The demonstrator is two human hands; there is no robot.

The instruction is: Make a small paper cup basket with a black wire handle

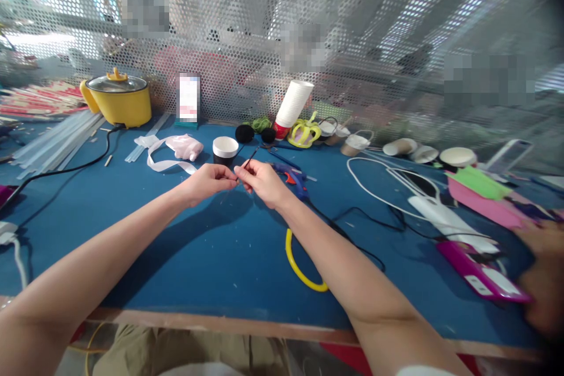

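Observation:
My left hand (208,181) and my right hand (261,180) meet above the blue table (185,258), fingertips pinched together on a thin dark wire (250,158) that slants up and away to the right. A black pom-pom (244,133) and a second one (268,135) lie just beyond the wire's far end; whether they are joined to it I cannot tell. A blue and orange glue gun (292,177) lies right behind my right hand. A yellow hoop (299,267) curves out from under my right forearm.
Yellow pot (118,98) and clear glue sticks (57,140) at far left, pink ribbon (170,153), a black cup with white lid (225,150), a stack of white cups (293,104), paper cups, white cable (388,185), magenta case (478,270). Another person's hand (544,270) at right edge.

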